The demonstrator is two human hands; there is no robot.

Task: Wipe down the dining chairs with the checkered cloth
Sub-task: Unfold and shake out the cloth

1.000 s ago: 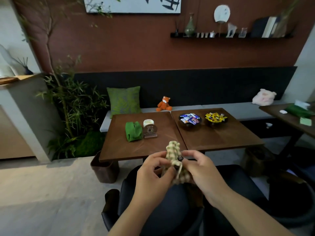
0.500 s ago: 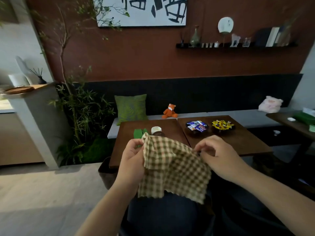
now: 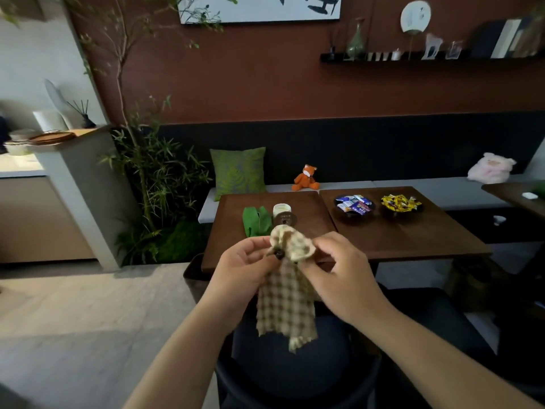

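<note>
A: Closest in, what do you see?
B: A dark dining chair [image 3: 295,370] directly below, its rounded seat and back under the forearms. Above it both hands hold the checkered cloth [image 3: 287,302] up in the air

A: How do the hands grip it?
B: The left hand [image 3: 240,273] pinches the bunched top of the cloth with curled fingers and thumb, near a small dark button or loop. The right hand [image 3: 339,273] pinches the same gathered top from the other side. The rest of the cloth hangs down loose between the wrists, clear of the chair

A: And beyond the hands?
B: A brown wooden desk [image 3: 413,240] made of two square tops pushed together. On the left top lie a green pouch [image 3: 256,221] and a small pale jar [image 3: 282,210] just beside it. On the right top stand two dark bowls, one of blue-and-white packets [image 3: 354,203], one of yellow sweets [image 3: 398,202]

A: Farthest back?
B: A grey bench seat [image 3: 442,190] along the wall with a green cushion [image 3: 237,172], an orange fox toy [image 3: 306,178] and a pink plush [image 3: 491,168]; leafy plants [image 3: 159,178] stand at the left
</note>
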